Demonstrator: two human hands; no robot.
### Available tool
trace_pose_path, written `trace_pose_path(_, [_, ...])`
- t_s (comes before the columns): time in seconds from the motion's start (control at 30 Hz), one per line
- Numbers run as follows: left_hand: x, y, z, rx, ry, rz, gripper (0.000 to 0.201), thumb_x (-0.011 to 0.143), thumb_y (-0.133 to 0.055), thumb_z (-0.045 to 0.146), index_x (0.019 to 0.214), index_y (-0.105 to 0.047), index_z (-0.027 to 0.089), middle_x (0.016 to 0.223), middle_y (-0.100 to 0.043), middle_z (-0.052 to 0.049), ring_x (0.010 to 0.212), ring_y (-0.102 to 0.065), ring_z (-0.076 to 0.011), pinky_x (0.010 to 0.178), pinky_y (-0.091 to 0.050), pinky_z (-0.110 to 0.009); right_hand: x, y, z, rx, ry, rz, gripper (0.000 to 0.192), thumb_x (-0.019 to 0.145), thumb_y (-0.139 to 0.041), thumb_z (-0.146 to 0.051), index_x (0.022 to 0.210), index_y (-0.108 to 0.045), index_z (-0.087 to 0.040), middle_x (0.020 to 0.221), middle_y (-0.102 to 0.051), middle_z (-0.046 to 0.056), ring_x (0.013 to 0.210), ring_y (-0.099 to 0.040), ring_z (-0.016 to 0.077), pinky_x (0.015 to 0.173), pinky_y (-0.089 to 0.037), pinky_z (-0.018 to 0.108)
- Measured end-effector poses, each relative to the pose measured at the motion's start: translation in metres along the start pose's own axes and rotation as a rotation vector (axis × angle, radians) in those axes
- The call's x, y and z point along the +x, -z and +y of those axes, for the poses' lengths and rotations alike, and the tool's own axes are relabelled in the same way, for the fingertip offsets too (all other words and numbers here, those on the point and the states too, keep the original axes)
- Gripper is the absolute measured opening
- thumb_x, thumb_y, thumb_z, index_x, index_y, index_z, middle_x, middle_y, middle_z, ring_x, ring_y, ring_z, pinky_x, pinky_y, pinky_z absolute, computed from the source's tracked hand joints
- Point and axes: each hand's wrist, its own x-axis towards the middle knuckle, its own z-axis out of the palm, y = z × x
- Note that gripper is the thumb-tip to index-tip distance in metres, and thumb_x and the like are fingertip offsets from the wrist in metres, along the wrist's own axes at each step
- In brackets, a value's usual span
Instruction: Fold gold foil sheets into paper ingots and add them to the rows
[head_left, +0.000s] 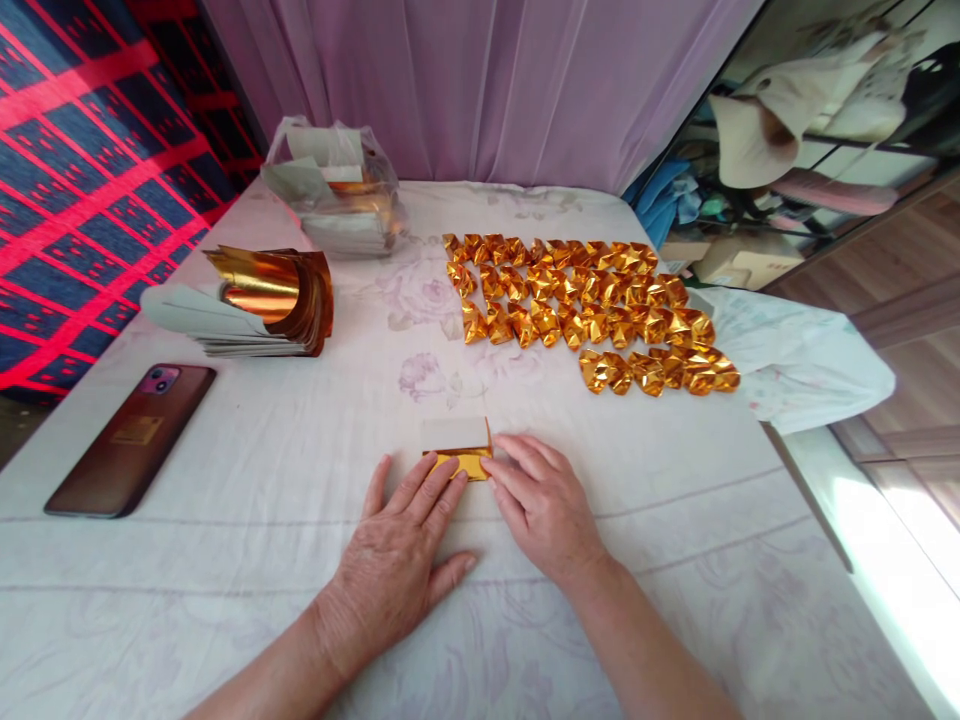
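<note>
On the white floral cloth tablecloth (300,450), around the rectangular gold-and-white folded paper (455,434): a flat brown rectangular phone (133,440) at nine o'clock, a curved gold-and-white paper stack (270,310) at ten, a clear plastic bag (345,195) holding papers (352,225) at eleven, rows of faceted gold foil pieces (592,322) at one. Behind, at twelve: a pleated purple fabric curtain (465,90).

A lilac curtain (525,90) hangs in soft folds across the back. Red-and-navy patterned fabric (97,180) fills the left, beside a pale floral tablecloth (315,440). At right, dim shelving (862,232) meets wood-grain panels (915,275), probably cabinet fronts; bright light (892,540) washes the lower right.
</note>
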Motion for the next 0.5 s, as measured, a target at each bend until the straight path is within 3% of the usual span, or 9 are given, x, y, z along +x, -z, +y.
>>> trace_pose_path(0.33, [0.0005, 0.0016, 0.0004, -0.006, 0.005, 0.015, 0.059, 0.094, -0.049, 0.052, 0.141, -0.050, 0.016, 0.146, -0.052, -0.010, 0.136, -0.042, -0.0286, 0.122, 0.003, -0.050, 0.0020, 0.0009, -0.0004, 0.035, -0.031, 0.012, 0.025, 0.092, -0.053, -0.017, 0.105, -0.073, -0.022, 0.119, -0.067, 0.008, 0.112, -0.057, 0.0237, 0.097, -0.051, 0.043])
trace_pose_path(0.5, [0.0013, 0.0011, 0.0012, -0.009, 0.010, 0.031, 0.058, 0.094, -0.047, 0.054, 0.140, -0.051, 0.018, 0.146, -0.052, -0.009, 0.137, -0.042, -0.0277, 0.122, 0.000, -0.050, 0.0024, 0.0017, -0.0006, 0.020, -0.045, -0.034, 0.028, 0.093, -0.051, -0.019, 0.114, -0.070, -0.021, 0.120, -0.066, 0.008, 0.111, -0.057, 0.0247, 0.098, -0.049, 0.044])
